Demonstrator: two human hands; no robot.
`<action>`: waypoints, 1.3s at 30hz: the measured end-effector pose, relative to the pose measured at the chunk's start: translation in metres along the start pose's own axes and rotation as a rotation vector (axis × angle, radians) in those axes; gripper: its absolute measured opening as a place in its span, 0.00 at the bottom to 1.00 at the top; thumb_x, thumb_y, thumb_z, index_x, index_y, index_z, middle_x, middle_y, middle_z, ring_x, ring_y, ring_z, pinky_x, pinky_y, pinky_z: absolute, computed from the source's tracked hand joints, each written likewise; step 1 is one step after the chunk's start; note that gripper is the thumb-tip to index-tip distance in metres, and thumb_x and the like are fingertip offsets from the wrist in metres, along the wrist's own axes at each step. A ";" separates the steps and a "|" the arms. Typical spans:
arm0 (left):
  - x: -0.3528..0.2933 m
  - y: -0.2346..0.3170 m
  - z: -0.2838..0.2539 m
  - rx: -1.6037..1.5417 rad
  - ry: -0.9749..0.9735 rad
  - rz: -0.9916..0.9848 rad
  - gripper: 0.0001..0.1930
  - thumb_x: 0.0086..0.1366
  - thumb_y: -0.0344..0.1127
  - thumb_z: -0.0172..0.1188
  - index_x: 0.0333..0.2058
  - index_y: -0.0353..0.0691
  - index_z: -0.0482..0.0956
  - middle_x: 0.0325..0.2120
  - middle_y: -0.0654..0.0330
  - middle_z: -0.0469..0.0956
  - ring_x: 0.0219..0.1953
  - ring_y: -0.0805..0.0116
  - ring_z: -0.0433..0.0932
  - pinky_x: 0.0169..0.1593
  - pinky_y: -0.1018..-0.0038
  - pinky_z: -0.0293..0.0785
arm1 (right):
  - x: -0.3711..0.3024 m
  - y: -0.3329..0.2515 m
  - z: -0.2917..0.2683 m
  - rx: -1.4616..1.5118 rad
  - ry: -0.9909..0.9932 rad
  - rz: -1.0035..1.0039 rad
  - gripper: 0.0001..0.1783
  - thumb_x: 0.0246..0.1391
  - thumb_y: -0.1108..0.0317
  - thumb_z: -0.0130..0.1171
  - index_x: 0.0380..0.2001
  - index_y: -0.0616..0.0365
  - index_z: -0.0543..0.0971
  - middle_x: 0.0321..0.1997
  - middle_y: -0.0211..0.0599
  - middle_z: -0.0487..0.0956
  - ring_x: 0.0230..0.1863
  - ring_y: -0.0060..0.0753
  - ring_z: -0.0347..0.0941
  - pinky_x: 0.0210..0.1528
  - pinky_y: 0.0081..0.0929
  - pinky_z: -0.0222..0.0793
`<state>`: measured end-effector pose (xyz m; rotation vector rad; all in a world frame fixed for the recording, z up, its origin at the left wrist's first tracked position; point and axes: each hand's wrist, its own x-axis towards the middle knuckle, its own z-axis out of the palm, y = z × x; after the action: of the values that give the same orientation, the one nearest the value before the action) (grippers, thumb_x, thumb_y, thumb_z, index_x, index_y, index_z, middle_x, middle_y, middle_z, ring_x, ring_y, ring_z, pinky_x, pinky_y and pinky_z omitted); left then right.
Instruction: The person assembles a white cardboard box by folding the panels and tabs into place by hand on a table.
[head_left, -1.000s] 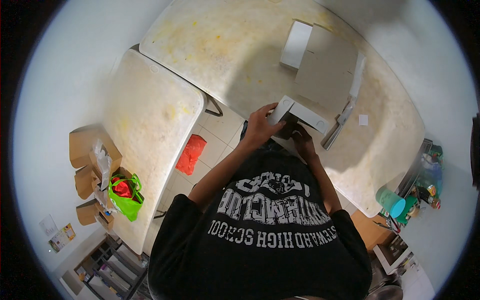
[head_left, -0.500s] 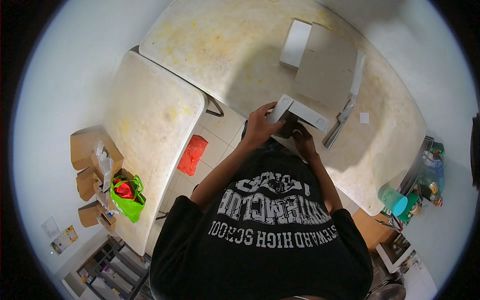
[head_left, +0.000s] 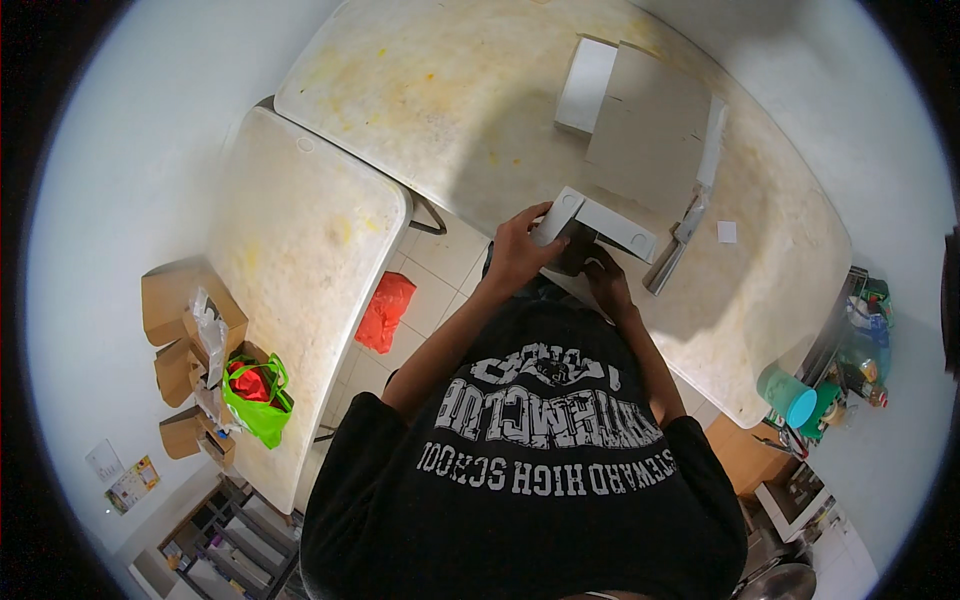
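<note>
Over the near edge of the table I hold a white cardboard box (head_left: 612,229) with a dark inner side facing me. Two of its white sides meet at a corner, and each bears a small round mark. My left hand (head_left: 522,247) is closed on the left side, thumb toward the dark inside and fingers around the outer face. My right hand (head_left: 608,284) is closed at the lower right part of the box, with its fingers bent against the dark side. Part of the right fingers' grip is hidden in shadow.
A grey cardboard sheet (head_left: 645,140) and a white box (head_left: 586,85) lie farther off. Beside the sheet are a long metallic tool (head_left: 667,262) and a small white square (head_left: 727,232). A teal cup (head_left: 797,404) stands right; a green bag (head_left: 258,412) and open cartons (head_left: 185,305) sit left.
Both hands keep the same grip on the white box. The whole view has shifted very slightly; nothing else has visibly moved.
</note>
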<state>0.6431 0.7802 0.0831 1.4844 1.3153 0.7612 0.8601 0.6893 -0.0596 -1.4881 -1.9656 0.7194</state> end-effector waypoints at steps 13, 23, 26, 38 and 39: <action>0.027 -0.004 -0.012 0.702 0.076 0.682 0.10 0.57 0.36 0.66 0.39 0.49 0.81 0.47 0.64 0.78 0.57 0.62 0.70 0.57 0.58 0.59 | 0.048 -0.040 -0.037 -0.031 0.082 -0.205 0.08 0.51 0.77 0.59 0.36 0.57 0.78 0.43 0.43 0.78 0.48 0.50 0.75 0.47 0.40 0.74; 0.044 -0.026 -0.020 0.176 -0.536 0.156 0.12 0.61 0.40 0.64 0.38 0.39 0.83 0.36 0.54 0.85 0.38 0.54 0.83 0.46 0.61 0.76 | 0.085 -0.079 -0.061 0.023 0.013 -0.062 0.06 0.51 0.77 0.58 0.33 0.57 0.79 0.37 0.40 0.76 0.45 0.46 0.72 0.44 0.41 0.72; 0.044 -0.016 -0.024 0.373 -0.564 0.199 0.13 0.61 0.40 0.63 0.38 0.37 0.84 0.35 0.51 0.84 0.37 0.54 0.84 0.42 0.63 0.78 | 0.090 -0.086 -0.064 0.041 0.018 -0.127 0.06 0.50 0.77 0.59 0.33 0.57 0.79 0.37 0.39 0.76 0.45 0.46 0.73 0.45 0.41 0.73; 0.040 -0.010 -0.036 0.420 -0.579 0.170 0.12 0.58 0.38 0.63 0.35 0.37 0.85 0.31 0.51 0.85 0.34 0.55 0.85 0.41 0.63 0.80 | 0.088 -0.094 -0.055 -0.089 0.008 -0.203 0.10 0.45 0.81 0.58 0.32 0.57 0.81 0.37 0.39 0.79 0.49 0.50 0.76 0.63 0.43 0.68; 0.039 -0.009 -0.037 0.430 -0.577 0.152 0.11 0.58 0.38 0.62 0.35 0.37 0.86 0.31 0.51 0.85 0.34 0.56 0.85 0.42 0.64 0.80 | 0.088 -0.095 -0.055 -0.094 0.000 -0.202 0.10 0.45 0.81 0.58 0.32 0.57 0.81 0.37 0.39 0.79 0.49 0.49 0.76 0.63 0.43 0.68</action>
<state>0.6147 0.8263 0.0810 1.9737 0.9565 0.1044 0.8167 0.7560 0.0561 -1.3169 -2.1377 0.5475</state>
